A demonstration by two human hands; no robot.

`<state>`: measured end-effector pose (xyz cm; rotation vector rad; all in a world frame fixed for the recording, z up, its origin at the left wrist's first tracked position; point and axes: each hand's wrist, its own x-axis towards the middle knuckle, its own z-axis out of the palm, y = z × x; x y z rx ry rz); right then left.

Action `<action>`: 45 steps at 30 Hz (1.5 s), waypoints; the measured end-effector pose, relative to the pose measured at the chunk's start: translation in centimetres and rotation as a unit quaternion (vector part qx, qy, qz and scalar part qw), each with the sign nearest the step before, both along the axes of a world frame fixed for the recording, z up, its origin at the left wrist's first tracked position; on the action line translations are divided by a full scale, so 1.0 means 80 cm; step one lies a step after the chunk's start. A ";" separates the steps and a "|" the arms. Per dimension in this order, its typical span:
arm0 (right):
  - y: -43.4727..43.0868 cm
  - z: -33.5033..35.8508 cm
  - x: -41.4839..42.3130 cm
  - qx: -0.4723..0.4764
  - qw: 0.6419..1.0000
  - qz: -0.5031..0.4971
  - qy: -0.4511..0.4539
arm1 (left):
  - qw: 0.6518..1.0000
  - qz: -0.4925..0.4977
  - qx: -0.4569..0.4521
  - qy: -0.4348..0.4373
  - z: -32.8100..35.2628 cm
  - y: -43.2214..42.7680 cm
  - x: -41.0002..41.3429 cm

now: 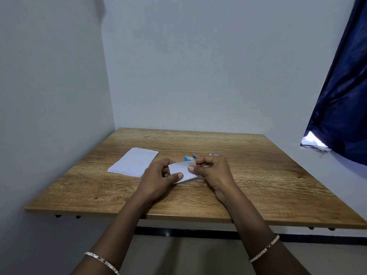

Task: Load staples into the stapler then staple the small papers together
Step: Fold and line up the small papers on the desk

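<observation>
Over on the left of the bench (258, 175) a stack of papers (133, 162) lies flat, its long axis running from near-left to far-right, and nobody is touching it. Just to its right the left hand (158, 176) is closed on the near-left edge of a small paper bundle (183, 171), thumb on top and fingers beneath. The right hand (211, 171) pinches the bundle's right edge, thumb and forefinger pressed together on it, so the sheets hang between the two hands just above the wood. Directly beyond the bundle, on its far side and almost touching the right hand's knuckles, sits the blue stapler (190, 157); whether it is already loaded I cannot tell. I'd judge the right hand the nearer one to take it. Farther right lie a few small pale bits (215, 155), perhaps staples.
</observation>
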<state>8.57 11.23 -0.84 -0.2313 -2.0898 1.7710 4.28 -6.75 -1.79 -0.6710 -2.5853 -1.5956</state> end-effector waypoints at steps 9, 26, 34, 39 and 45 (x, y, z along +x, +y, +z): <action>0.010 -0.013 -0.016 -0.045 0.999 0.010 0.003 | 0.993 -0.081 0.047 -0.076 0.000 0.002 -0.017; -0.008 -0.025 -0.016 0.223 0.975 -0.019 0.003 | 0.999 0.040 -0.002 0.019 -0.011 0.003 -0.016; -0.009 -0.019 -0.008 0.164 0.986 0.014 0.009 | 0.995 0.034 0.088 -0.023 -0.009 -0.003 -0.014; -0.008 -0.020 -0.006 0.156 0.988 0.004 -0.003 | 0.991 0.009 0.125 -0.054 -0.007 -0.006 -0.011; -0.004 -0.023 -0.009 0.121 0.992 -0.013 -0.013 | 0.996 0.003 0.077 -0.043 -0.007 -0.004 -0.012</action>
